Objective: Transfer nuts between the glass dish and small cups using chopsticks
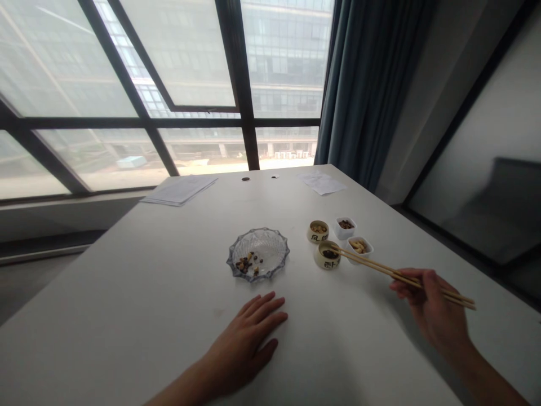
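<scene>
The chopsticks (380, 267) slant from the right hand (435, 316) towards 10 o'clock, their tips in the mouth of the near cup (322, 263); whether they pinch any of the dark bits (329, 255) there is too small to tell. That hand grasps the pair well behind the tips, presumably so the fingers can steer them while the palm stays clear of the small containers. The left hand (249, 341) is released and lies low over the surface (169, 316), palm down and fingers towards 1 o'clock, holding nothing, perhaps as a steadying rest. Round the near cup sit 3 more containers: the far cup (314, 236) at 11 o'clock, a tub (340, 232) at 1 and another tub (366, 256) at 3. Packed so closely, all 4 probably need little arm travel. Well apart at 9 o'clock, the glass bowl (268, 251) has mixed bits gathered mostly towards its 8 o'clock side; its breadth leaves them spread and easy to pick. Papers (181, 190) at 11 o'clock and a sheet (323, 183) at 1 lie far off, leaving working room.
</scene>
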Demonstrator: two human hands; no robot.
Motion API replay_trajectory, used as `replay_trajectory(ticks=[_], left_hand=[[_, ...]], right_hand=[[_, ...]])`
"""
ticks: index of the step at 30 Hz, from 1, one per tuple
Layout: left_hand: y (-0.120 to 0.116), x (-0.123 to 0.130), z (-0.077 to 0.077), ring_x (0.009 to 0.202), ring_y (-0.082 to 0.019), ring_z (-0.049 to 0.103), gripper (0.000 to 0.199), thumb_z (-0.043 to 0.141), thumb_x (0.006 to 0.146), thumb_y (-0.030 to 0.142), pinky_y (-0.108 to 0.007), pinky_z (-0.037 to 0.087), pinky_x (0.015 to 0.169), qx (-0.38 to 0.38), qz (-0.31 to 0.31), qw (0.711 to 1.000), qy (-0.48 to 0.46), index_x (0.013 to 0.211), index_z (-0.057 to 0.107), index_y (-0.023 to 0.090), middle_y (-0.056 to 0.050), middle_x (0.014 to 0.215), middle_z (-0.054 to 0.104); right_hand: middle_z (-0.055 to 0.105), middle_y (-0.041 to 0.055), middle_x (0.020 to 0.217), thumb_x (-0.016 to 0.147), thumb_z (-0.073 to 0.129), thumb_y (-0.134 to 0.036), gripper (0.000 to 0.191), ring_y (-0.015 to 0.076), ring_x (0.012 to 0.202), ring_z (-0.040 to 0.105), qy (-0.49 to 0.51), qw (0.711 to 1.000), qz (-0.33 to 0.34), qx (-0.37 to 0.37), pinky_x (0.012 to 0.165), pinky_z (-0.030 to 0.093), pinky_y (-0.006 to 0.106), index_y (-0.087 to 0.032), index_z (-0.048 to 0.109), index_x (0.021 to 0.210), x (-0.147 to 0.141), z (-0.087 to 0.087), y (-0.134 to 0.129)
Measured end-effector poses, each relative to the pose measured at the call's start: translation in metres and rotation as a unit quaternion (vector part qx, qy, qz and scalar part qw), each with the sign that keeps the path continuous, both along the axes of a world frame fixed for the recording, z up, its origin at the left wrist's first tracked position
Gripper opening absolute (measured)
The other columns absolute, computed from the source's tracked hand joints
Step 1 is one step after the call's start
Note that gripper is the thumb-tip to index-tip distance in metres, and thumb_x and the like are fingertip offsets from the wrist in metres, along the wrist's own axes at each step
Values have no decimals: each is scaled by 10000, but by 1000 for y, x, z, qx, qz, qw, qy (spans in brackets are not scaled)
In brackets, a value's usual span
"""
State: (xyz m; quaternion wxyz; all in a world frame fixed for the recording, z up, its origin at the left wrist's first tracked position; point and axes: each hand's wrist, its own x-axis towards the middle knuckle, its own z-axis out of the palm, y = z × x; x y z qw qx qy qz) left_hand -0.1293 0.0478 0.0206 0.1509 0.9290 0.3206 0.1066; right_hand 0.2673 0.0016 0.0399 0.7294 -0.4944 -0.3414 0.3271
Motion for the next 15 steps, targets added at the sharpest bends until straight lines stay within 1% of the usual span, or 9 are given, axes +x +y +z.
replay_trajectory(ticks=[4, 8, 12, 15], left_hand=[[-3, 4, 5, 1483, -265, 330, 510, 546, 925, 191, -500, 305, 1210, -5, 1, 1000, -9, 1416, 517, 324, -10, 1565, 457], [-5, 6, 9, 1479, -255, 336, 519, 559, 896, 180, -486, 285, 1218, -8, 2, 1000, -16, 1397, 519, 308, -10, 1561, 460], [-6, 8, 8, 1473, -257, 347, 510, 577, 887, 208, -482, 271, 1221, -8, 1, 1000, -18, 1384, 517, 305, -13, 1556, 465], [-7, 8, 7, 1463, -272, 363, 483, 591, 892, 243, -490, 264, 1219, -9, 2, 1000, -21, 1368, 527, 298, -31, 1541, 482]], right_hand=[[756, 105, 689, 873, 690, -547, 365, 163, 554, 684, -27, 999, 22, 10, 557, 582, 232, -196, 783, 832, -13, 11, -3], [767, 118, 745, 918, 659, -495, 340, 190, 605, 714, -82, 993, 76, 33, 557, 593, 256, -182, 785, 874, -36, 27, 2], [767, 118, 723, 939, 627, -512, 379, 211, 622, 741, -111, 983, 140, 40, 570, 619, 282, -164, 770, 887, -72, 34, 27], [764, 116, 694, 917, 634, -563, 433, 222, 606, 751, -118, 977, 178, 22, 576, 636, 299, -150, 752, 861, -104, 31, 51]])
